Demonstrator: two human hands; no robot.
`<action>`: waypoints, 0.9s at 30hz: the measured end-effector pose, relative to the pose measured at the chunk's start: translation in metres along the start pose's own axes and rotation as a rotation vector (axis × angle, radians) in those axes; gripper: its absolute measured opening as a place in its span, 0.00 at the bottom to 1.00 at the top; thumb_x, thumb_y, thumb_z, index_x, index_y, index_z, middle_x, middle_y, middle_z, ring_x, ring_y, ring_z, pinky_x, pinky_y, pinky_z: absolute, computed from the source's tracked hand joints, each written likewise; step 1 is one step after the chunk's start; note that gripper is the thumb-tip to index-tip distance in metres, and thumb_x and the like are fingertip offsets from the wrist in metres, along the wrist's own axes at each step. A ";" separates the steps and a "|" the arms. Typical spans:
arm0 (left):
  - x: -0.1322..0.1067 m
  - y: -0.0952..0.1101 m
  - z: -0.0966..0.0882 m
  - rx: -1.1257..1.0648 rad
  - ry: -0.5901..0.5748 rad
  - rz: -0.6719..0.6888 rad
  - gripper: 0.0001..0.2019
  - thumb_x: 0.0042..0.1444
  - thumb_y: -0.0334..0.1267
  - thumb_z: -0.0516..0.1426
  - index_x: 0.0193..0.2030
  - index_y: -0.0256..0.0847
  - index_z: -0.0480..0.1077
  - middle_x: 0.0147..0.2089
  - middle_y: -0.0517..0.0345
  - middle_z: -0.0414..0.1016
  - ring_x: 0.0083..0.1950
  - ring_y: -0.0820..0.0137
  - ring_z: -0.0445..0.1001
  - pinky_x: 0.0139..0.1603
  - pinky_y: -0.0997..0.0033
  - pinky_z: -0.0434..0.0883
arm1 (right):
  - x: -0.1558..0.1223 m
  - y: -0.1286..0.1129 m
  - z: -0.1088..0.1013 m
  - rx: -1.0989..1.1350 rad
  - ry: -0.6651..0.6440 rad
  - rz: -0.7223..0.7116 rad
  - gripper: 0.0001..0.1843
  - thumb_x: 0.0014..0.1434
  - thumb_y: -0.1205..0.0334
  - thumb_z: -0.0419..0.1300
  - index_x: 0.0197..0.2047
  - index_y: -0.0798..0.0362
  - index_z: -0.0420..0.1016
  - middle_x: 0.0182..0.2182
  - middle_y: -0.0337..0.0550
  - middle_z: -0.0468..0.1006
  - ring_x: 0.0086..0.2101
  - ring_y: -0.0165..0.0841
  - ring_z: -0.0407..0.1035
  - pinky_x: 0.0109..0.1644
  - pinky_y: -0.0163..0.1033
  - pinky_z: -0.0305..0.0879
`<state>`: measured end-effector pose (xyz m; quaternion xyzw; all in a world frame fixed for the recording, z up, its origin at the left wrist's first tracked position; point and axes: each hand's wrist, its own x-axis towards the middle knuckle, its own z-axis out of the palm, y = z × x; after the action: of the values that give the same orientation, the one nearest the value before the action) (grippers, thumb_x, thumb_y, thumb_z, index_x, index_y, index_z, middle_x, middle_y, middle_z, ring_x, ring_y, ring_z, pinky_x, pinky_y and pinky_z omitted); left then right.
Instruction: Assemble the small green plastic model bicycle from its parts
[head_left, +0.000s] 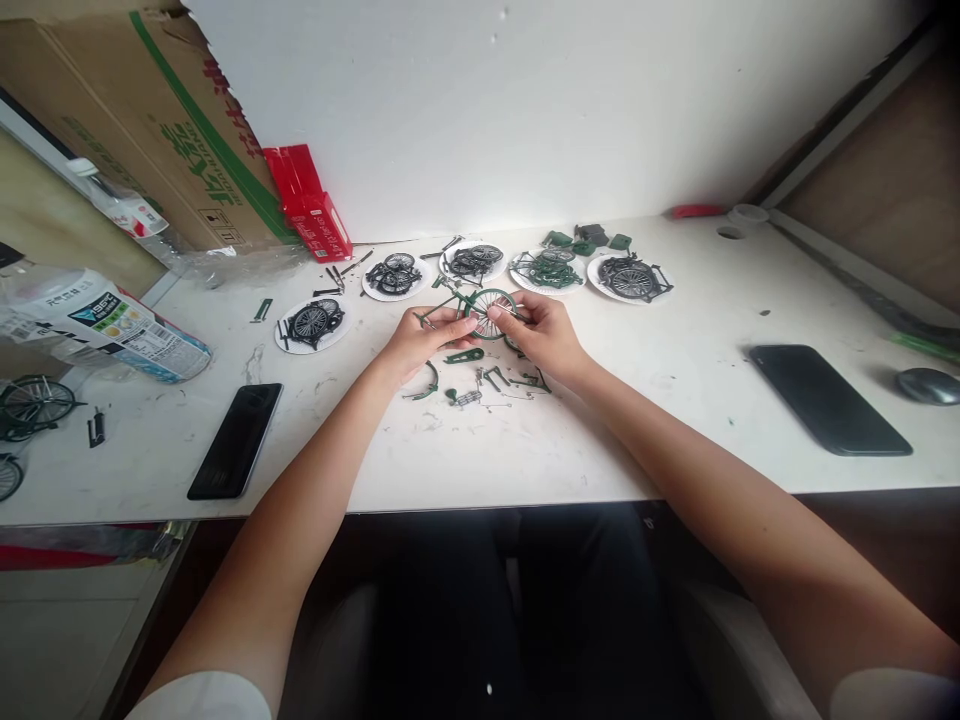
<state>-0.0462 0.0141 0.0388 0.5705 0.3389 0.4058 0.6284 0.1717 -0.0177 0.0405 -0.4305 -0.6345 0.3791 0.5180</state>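
Observation:
Between my two hands, just above the white table, is a small green model bicycle frame (452, 295) with a green spoked wheel (493, 312) at its right end. My left hand (427, 338) pinches the frame beside the wheel. My right hand (541, 330) grips the wheel, its thumb across the spokes near the hub. Whether the wheel is fastened to the frame I cannot tell. Below the hands lie loose green parts: a chain guard (465, 355), a curved mudguard (426, 384), a pedal-like piece (466, 397) and thin bent pieces (514, 378).
Behind my hands, several white plates (381, 292) hold model bicycle parts. A phone (236, 440) lies left, a black pad (829, 400) and a mouse (928, 386) right. A red box (319, 222), a carton (142, 130) and a large bottle (112, 320) stand left.

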 end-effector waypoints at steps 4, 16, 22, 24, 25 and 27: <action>0.003 -0.002 0.000 0.008 0.090 0.048 0.22 0.49 0.53 0.76 0.42 0.38 0.84 0.46 0.48 0.87 0.44 0.63 0.86 0.50 0.66 0.80 | 0.004 0.006 -0.006 -0.017 0.090 0.004 0.32 0.62 0.25 0.65 0.44 0.48 0.74 0.24 0.34 0.65 0.24 0.30 0.54 0.26 0.39 0.52; 0.013 -0.012 -0.005 0.077 0.377 0.154 0.24 0.47 0.55 0.76 0.38 0.37 0.82 0.39 0.46 0.86 0.41 0.62 0.86 0.44 0.68 0.78 | 0.010 0.036 -0.012 -0.644 -0.011 -0.140 0.12 0.67 0.50 0.67 0.39 0.50 0.87 0.38 0.52 0.80 0.46 0.49 0.70 0.53 0.54 0.66; 0.013 -0.012 -0.003 0.056 0.407 0.135 0.24 0.46 0.55 0.77 0.38 0.36 0.82 0.39 0.47 0.85 0.41 0.62 0.86 0.42 0.69 0.77 | 0.009 0.043 -0.011 -0.657 -0.083 -0.090 0.11 0.64 0.54 0.69 0.45 0.50 0.89 0.35 0.49 0.84 0.45 0.49 0.70 0.53 0.53 0.63; 0.012 -0.012 -0.003 0.058 0.411 0.132 0.23 0.46 0.54 0.77 0.38 0.36 0.82 0.39 0.47 0.85 0.41 0.62 0.86 0.42 0.69 0.77 | 0.010 0.039 -0.014 -0.640 -0.087 -0.112 0.12 0.64 0.51 0.69 0.43 0.50 0.88 0.35 0.49 0.84 0.43 0.48 0.70 0.54 0.53 0.62; 0.012 -0.012 -0.003 0.059 0.409 0.129 0.23 0.46 0.54 0.77 0.38 0.36 0.82 0.39 0.47 0.85 0.41 0.62 0.86 0.42 0.70 0.77 | 0.010 0.037 -0.015 -0.617 -0.110 -0.131 0.13 0.65 0.49 0.69 0.41 0.50 0.88 0.34 0.49 0.84 0.42 0.47 0.69 0.54 0.53 0.61; 0.012 -0.012 -0.003 0.062 0.405 0.121 0.23 0.47 0.54 0.77 0.38 0.36 0.81 0.39 0.47 0.86 0.42 0.62 0.86 0.43 0.70 0.76 | 0.011 0.031 -0.020 -0.543 -0.203 -0.173 0.17 0.64 0.45 0.70 0.33 0.49 0.86 0.33 0.50 0.84 0.40 0.45 0.68 0.53 0.52 0.61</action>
<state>-0.0418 0.0260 0.0269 0.5155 0.4360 0.5385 0.5042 0.1945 0.0039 0.0193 -0.4577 -0.7953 0.1913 0.3484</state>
